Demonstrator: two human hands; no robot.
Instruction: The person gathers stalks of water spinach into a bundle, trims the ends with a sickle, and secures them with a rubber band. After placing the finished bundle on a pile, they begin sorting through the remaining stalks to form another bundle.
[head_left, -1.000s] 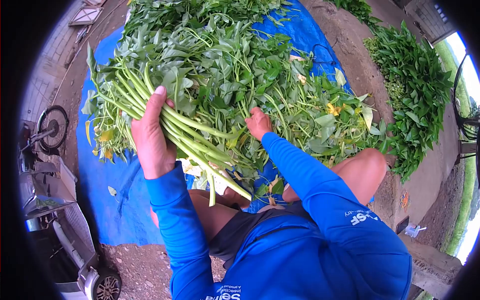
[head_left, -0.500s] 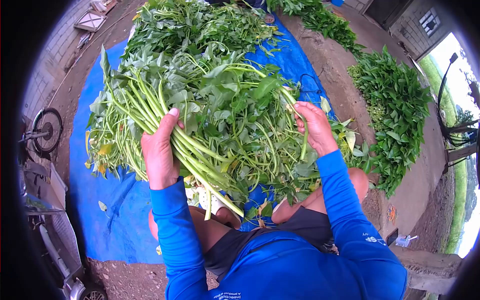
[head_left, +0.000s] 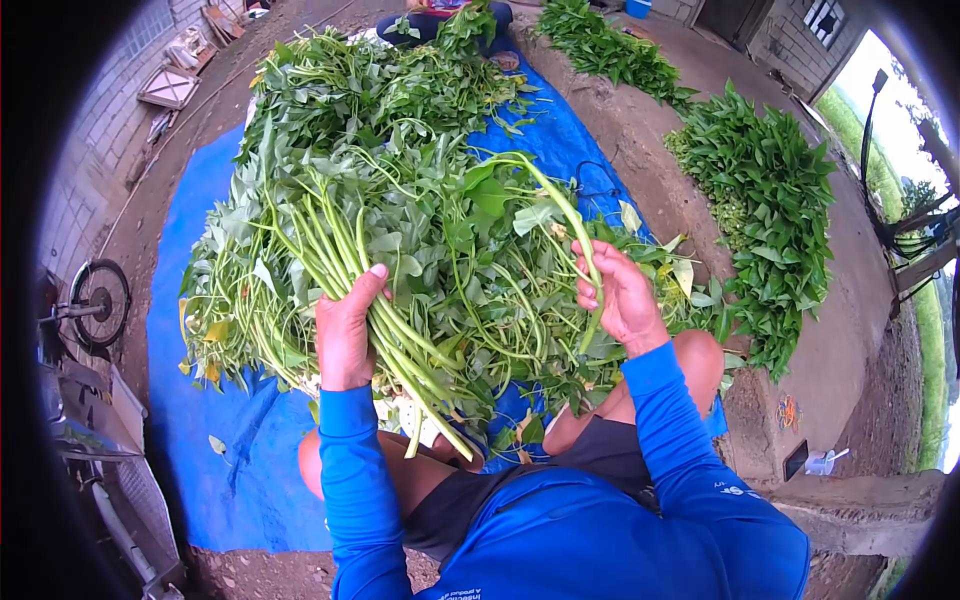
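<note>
My left hand (head_left: 346,335) is wrapped round a bunch of long green stems (head_left: 405,365), which look like water spinach. Their leafy tops fan up and away from me, and the bare cut ends point down toward my lap. Off to the right, my right hand (head_left: 622,298) grips one thick stalk of water spinach (head_left: 545,183) between thumb and fingers. This stalk arches up and to the left, with a few leaves on it, and its lower end hangs below my fingers. Beneath both hands spreads a big heap of loose leafy stems (head_left: 490,265).
A blue tarp (head_left: 200,430) lies under the heap. Sorted leafy bundles (head_left: 765,210) line the concrete at right. Another person (head_left: 500,25) sits at the far end, partly out of view. A wheel (head_left: 100,305) and metal parts stand at left. My bent knees flank the near edge.
The view has tilted up slightly, showing more of the far person. My left hand and its bunch sit a little further right. The stalk in my right hand stands more upright.
</note>
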